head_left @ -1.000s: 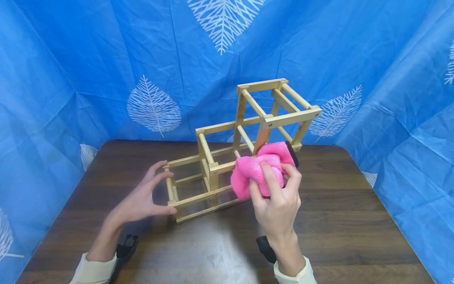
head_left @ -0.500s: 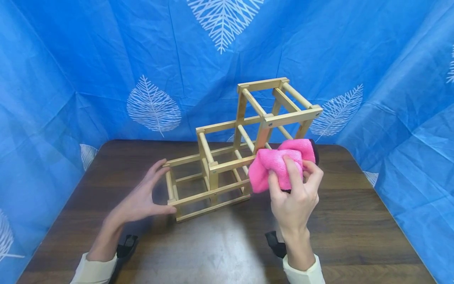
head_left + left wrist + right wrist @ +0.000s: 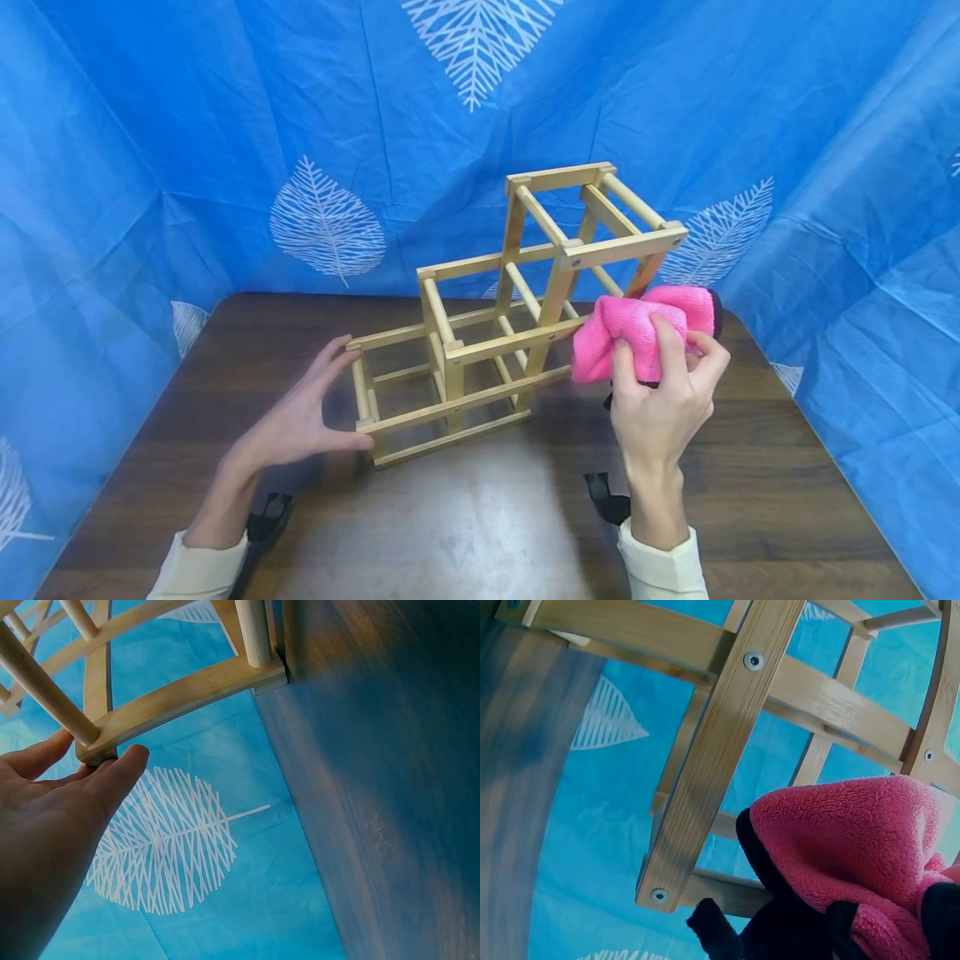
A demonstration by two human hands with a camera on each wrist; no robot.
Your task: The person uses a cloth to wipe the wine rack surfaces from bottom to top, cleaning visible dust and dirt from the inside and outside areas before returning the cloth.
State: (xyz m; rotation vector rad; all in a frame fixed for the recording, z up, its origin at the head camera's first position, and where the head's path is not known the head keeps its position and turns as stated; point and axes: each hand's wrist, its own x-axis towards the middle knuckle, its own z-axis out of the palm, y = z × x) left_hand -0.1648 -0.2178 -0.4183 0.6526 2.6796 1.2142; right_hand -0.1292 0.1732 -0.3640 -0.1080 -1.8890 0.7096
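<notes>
A stepped rack [image 3: 517,341] of pale wooden slats and dowels stands on the table, rising from left to right. My left hand [image 3: 292,425] holds its low left end, thumb at the front corner and fingers at the back corner. In the left wrist view, fingertips [image 3: 133,759] touch a corner of the frame. My right hand [image 3: 663,417] grips a bunched pink cloth [image 3: 626,329] with a black edge, pressed around the right end of a front rail, below the tallest tier. Up close in the right wrist view, the fleecy cloth [image 3: 847,840] covers part of the slats.
The dark wooden table [image 3: 465,533] is enclosed at the back and sides by a blue curtain [image 3: 247,100] with white leaf prints. Black straps [image 3: 606,498] hang at both wrists. The rack's top tier reaches well above the tabletop.
My right hand has slid the pink cloth rightward and slightly up along the front rail, from the rack's middle to its right end. The left hand keeps its hold, and the rack stays put.
</notes>
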